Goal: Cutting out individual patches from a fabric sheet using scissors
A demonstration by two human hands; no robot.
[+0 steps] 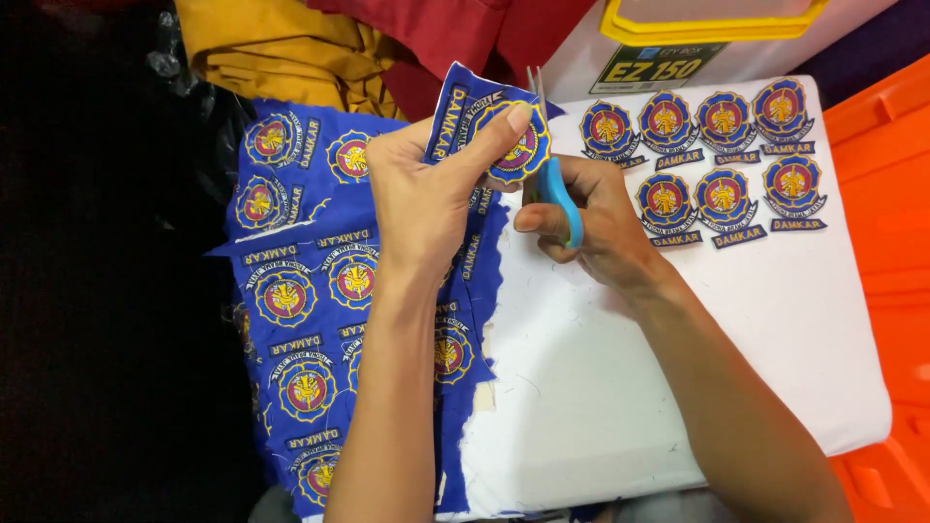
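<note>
Forearms come up from 6 o'clock, ours, both bare. We note the left hand [418,199] closed in a pinch, thumb on top, on a round embroidered patch [515,136] still ringed by ragged blue cloth, lifted near 12 o'clock above the work. Right hand [593,228] is curled through the blue handles of a pair of scissors [550,165]; the blades point up toward 12 and meet the patch's right edge, only slightly parted as far as we can tell. Below the left hand, from 9 round to 7 o'clock, lies the uncut sheet of blue patch fabric [300,320], many badges yet to be freed, draped over the white board [630,387]. At 1 to 2 o'clock on that board sit two rows of finished cut patches [722,155], each with a small name strip beneath. We judge the step in hand to be trimming the border of the held badge; the next snip seems to call for turning the patch in the pinch so the blades follow its scalloped rim closely. Yellow and red cloth [291,48] lies at 11 o'clock.
</note>
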